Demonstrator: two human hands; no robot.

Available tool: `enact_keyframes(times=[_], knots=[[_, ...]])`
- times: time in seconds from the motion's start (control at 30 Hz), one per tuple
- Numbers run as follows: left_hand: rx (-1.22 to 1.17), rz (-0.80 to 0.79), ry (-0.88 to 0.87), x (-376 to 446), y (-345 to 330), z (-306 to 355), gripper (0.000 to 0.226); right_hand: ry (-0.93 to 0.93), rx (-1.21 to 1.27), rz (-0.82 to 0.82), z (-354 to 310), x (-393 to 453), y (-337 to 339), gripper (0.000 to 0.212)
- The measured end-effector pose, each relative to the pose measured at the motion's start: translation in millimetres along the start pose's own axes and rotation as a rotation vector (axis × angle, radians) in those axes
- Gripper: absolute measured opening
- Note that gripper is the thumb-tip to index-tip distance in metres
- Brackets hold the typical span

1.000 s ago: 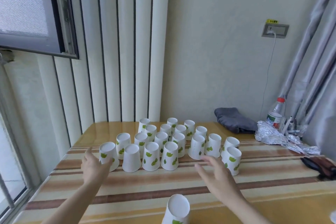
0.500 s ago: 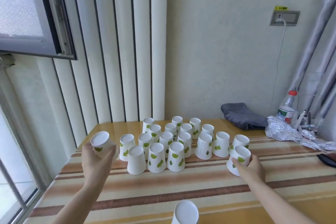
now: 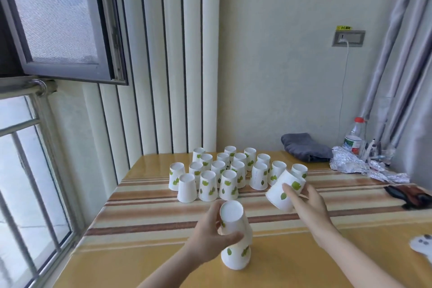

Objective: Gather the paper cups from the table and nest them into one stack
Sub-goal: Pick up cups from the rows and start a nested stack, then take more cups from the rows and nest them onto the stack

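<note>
Several white paper cups with green leaf prints stand upside down in a cluster at the middle of the table. Nearer to me, an inverted cup stands on the table by itself. My left hand grips another inverted cup and holds it over that near cup, partly nested on it. My right hand holds a tilted cup in the air to the right, just in front of the cluster.
A grey folded cloth, a plastic bottle and crumpled foil lie at the back right. A dark object sits at the right edge, a white object lower right. A window and blinds are on the left.
Both hands have lifted a cup off the table. The left one came back from the cluster's left end to the near cup; the right one raised and tilted its cup.
</note>
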State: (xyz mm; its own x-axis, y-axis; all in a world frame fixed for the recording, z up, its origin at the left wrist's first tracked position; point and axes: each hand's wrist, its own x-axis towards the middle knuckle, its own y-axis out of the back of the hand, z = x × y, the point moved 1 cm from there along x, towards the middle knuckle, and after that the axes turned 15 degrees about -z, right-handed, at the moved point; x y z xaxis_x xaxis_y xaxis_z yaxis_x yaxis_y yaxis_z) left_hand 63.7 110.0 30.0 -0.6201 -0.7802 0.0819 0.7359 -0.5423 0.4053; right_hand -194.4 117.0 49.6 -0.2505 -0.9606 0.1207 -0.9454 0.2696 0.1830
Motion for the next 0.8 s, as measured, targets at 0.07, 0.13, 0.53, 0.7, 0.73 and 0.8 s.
enact_keyframes(times=[0.07, 0.13, 0.53, 0.7, 0.73, 0.8], knots=[[0.021, -0.009, 0.026, -3, -6, -8, 0.052, 0.059, 0.022, -0.074, -11, -15, -10, 0.018], [0.027, -0.028, 0.046, -3, -12, -13, 0.053, 0.105, 0.023, -0.170, -19, -25, -23, 0.021], [-0.075, 0.399, 0.323, -7, 69, -68, 0.040, 0.197, -0.169, -0.525, 2, -47, -67, 0.046], [0.021, 0.538, 0.377, 28, 101, -73, 0.059, 0.142, -0.293, -0.633, 35, -39, -77, 0.057], [0.050, 0.542, 0.376, 36, 103, -74, 0.065, 0.116, -0.318, -0.670, 41, -34, -76, 0.062], [0.059, 0.531, 0.368, 53, 104, -77, 0.073, 0.051, -0.324, -0.790, 50, -23, -66, 0.077]])
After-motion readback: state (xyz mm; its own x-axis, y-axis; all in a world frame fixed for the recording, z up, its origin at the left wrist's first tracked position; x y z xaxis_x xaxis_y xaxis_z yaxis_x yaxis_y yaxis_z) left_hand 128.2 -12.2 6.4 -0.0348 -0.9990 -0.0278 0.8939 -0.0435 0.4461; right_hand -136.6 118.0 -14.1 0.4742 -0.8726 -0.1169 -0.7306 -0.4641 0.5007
